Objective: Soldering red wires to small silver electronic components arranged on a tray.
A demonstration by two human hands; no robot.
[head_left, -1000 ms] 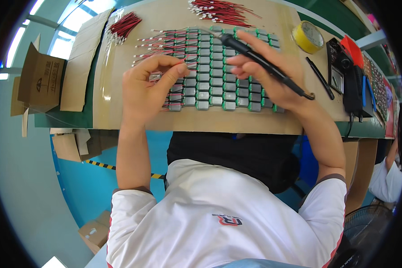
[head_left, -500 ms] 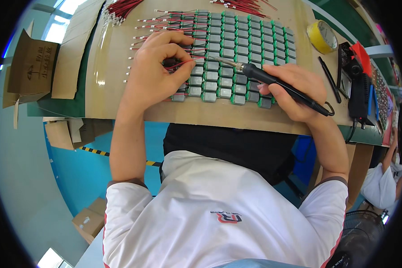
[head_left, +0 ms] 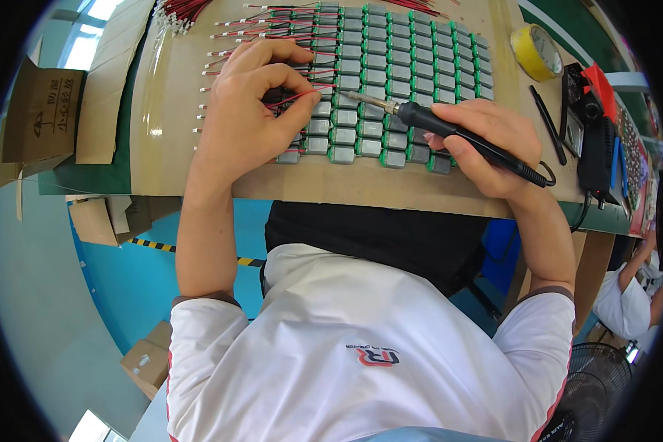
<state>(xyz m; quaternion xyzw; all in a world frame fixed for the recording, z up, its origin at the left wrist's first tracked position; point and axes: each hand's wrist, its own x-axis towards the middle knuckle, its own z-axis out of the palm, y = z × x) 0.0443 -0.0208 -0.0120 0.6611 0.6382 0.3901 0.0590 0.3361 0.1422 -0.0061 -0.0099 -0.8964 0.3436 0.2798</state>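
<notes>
Rows of small grey blocks with green ends (head_left: 399,57) form a grid on the brown-covered table; they look like battery cells with circuit boards. Over the grid's left side, my left hand (head_left: 247,110) pinches a thin red wire (head_left: 325,87) between thumb and forefinger. My right hand (head_left: 501,140) grips a black soldering iron (head_left: 460,132) like a pen, its metal tip pointing left, close to the wire's end. Whether tip and wire touch is too small to tell. Red and black leads with white connectors (head_left: 228,34) stick out from the far left rows.
Bundles of red wires (head_left: 184,13) lie at the far edge. To the right are a yellow tape roll (head_left: 535,53), a black pen-like tool (head_left: 549,125) and a black device (head_left: 595,158) with a cord. Open cardboard boxes (head_left: 40,114) stand at left. Another person (head_left: 626,302) is at far right.
The whole view has shifted slightly, with the table's left part moving left and up. Both hands keep their grips, and the iron's tip stays by the wire's end.
</notes>
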